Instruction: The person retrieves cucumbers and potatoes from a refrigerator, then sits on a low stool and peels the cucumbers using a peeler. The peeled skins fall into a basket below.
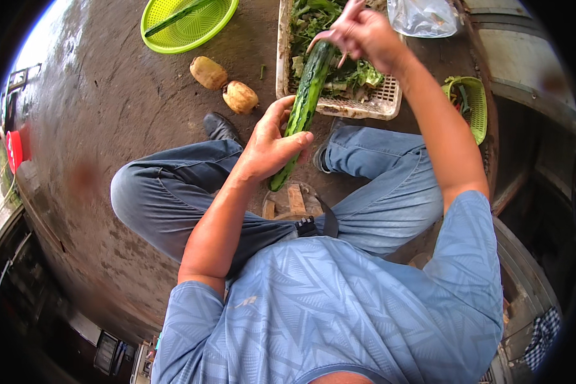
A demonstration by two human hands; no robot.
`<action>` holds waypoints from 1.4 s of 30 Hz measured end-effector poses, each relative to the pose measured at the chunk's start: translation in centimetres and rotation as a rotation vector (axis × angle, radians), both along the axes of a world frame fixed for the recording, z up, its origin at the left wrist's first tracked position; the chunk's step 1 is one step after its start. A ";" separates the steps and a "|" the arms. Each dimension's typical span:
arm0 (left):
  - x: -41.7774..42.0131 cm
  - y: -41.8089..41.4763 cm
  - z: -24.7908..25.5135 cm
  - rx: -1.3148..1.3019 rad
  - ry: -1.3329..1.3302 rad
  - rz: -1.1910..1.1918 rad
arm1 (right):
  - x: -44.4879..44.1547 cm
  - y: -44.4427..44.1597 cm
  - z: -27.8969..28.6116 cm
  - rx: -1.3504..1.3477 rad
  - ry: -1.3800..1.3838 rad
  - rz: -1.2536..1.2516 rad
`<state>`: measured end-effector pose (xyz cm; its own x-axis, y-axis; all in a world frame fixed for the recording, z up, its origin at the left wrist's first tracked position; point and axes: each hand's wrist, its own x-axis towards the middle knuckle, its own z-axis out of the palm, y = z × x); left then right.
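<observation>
My left hand point(276, 144) grips a long cucumber point(308, 89) near its lower end, thumb across the top. The cucumber slants away from me, dark green with lighter green strips along it. At its far end my right hand point(372, 41) holds a pink peeler point(322, 36), slightly blurred; its head is at the cucumber's tip, and I cannot tell whether the blade touches the skin. Beneath both hands' far side sits a dirty white plastic crate point(283, 53) with leafy green scraps point(314, 17) in it.
At the upper left stands a yellow-green colander point(199, 33) with another cucumber point(175, 20). Two joined lotus root pieces point(225, 84) lie on the wet floor point(101, 96). To the right are a clear plastic bag point(425, 19) and a green basket point(480, 110). A wooden stool point(295, 199) shows between my legs.
</observation>
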<state>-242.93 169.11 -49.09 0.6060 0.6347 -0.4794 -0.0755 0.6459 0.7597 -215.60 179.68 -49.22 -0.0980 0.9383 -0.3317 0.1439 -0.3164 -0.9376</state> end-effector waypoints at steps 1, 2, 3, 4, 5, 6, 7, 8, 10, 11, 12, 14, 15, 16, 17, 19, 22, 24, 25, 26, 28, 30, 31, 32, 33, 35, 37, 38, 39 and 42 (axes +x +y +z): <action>0.2 -0.1 -0.1 0.054 0.007 0.000 | 2.7 1.5 -1.5 0.099 -0.078 -0.100; 0.2 -0.3 -0.3 0.106 0.019 0.003 | 5.1 2.3 -2.1 0.105 -0.236 -0.278; 0.2 -0.7 -0.7 0.158 0.030 0.005 | 7.1 2.5 -2.3 0.109 -0.394 -0.457; 0.4 -0.7 -1.0 0.219 0.027 -0.005 | 8.2 2.3 -2.3 0.120 -0.269 -0.527; 0.5 -0.7 -1.1 0.223 0.052 -0.011 | 8.9 2.3 -2.5 0.130 -0.145 -0.594; 0.5 -0.7 -1.1 0.225 0.084 -0.012 | 7.4 2.1 -1.1 0.156 -0.071 -0.530; 0.5 -0.6 -0.9 0.204 0.111 -0.023 | 6.0 1.6 -0.1 0.130 0.006 -0.388; 0.5 -0.4 -0.8 0.122 0.091 -0.013 | 4.8 0.9 0.7 0.101 0.083 -0.246; 0.4 0.0 -0.6 0.047 0.098 0.021 | 0.9 -1.0 1.7 0.022 0.163 -0.015; 0.3 0.0 -0.6 0.033 0.087 0.026 | -1.6 -2.2 2.3 -0.025 0.158 0.072; 0.2 0.1 -0.7 0.021 0.074 0.029 | -3.6 -3.3 2.8 -0.073 0.166 0.145; 0.2 0.1 -0.7 -0.002 0.047 0.018 | -5.4 -4.1 2.4 -0.144 0.206 0.296; -0.1 0.0 -0.5 -0.008 0.037 0.011 | -5.0 -3.5 1.9 -0.117 0.164 0.191; -0.2 0.0 -0.4 -0.015 0.019 -0.001 | -3.7 -2.2 1.0 -0.091 0.115 0.081; -0.3 0.0 -0.5 -0.007 0.029 -0.013 | -2.0 -0.5 -0.1 -0.064 0.067 -0.027; 0.2 0.2 -0.6 0.013 0.030 -0.065 | 5.4 2.2 -4.2 0.171 -0.288 -0.236; 0.3 -0.6 -0.1 0.116 0.079 0.020 | 5.4 2.6 -1.6 0.153 -0.194 -0.592; 0.2 -0.4 -1.0 0.196 0.149 0.014 | 3.9 1.7 0.9 0.135 -0.036 -0.465; 0.3 -0.3 -1.2 0.230 0.185 0.006 | 3.6 1.4 0.6 0.174 0.021 -0.256; 0.4 -0.3 -1.3 0.239 0.208 0.002 | 3.4 0.5 0.3 0.139 0.079 -0.152; 0.1 -0.6 -1.5 0.195 0.206 0.046 | -2.3 -2.0 3.0 0.025 0.106 0.040; -0.1 -0.4 -1.2 0.101 0.193 0.050 | -4.4 -3.2 2.5 -0.073 0.098 0.163; -0.2 -0.3 -1.3 0.105 0.181 0.036 | -4.8 -3.6 2.1 -0.093 0.133 0.207; -0.3 -0.3 -1.3 0.109 0.171 0.024 | -4.0 -2.9 1.1 -0.099 0.151 0.175; -0.6 -0.4 -1.3 0.111 0.164 0.019 | -3.1 -1.6 0.9 -0.060 0.096 0.072; -0.2 -0.7 -1.8 0.153 0.137 0.051 | 1.5 1.2 -2.0 0.132 -0.181 -0.184; 0.3 -0.5 -1.4 0.150 0.101 0.072 | 7.8 1.8 -4.5 0.156 -0.224 -0.352; 0.6 -0.4 -0.7 0.124 0.080 0.075 | 10.4 1.7 -5.4 0.165 -0.243 -0.437; 0.7 -0.3 -0.4 0.097 0.063 0.087 | 11.3 1.9 -5.9 0.174 -0.258 -0.514; 0.3 -0.2 -0.9 0.117 0.173 0.117 | 4.3 1.0 -0.2 0.179 0.037 -0.252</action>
<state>-242.63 168.92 -50.03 0.4408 0.7528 -0.4888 -0.0071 0.5475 0.8368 -211.25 180.69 -49.42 0.1358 0.9778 -0.1598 0.0465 -0.1674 -0.9848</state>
